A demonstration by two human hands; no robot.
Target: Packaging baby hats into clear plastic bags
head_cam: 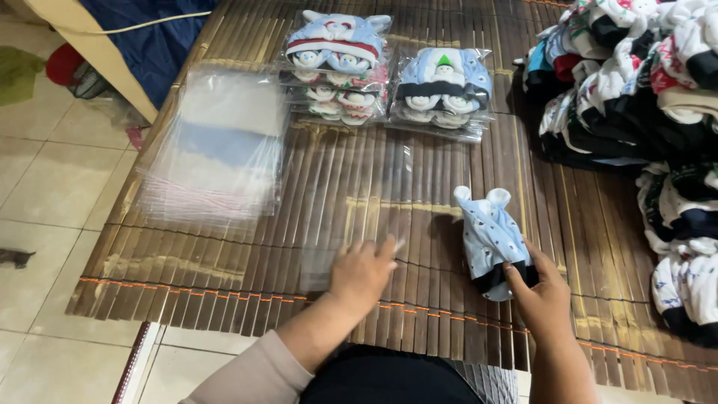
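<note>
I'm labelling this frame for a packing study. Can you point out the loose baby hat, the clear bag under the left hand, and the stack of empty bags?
baby hat (pixel 490 236): head view, its dotted middle.
clear bag (pixel 374 179): head view, upper part.
stack of empty bags (pixel 221 150): head view, centre.

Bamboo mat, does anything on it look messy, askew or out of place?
Mostly tidy. The packed hats sit in neat stacks and the empty bags lie fanned slightly. Only the loose pile of unpacked hats at the right sprawls unevenly. The right hand grips one blue hat; the left hand presses a clear bag.
</note>
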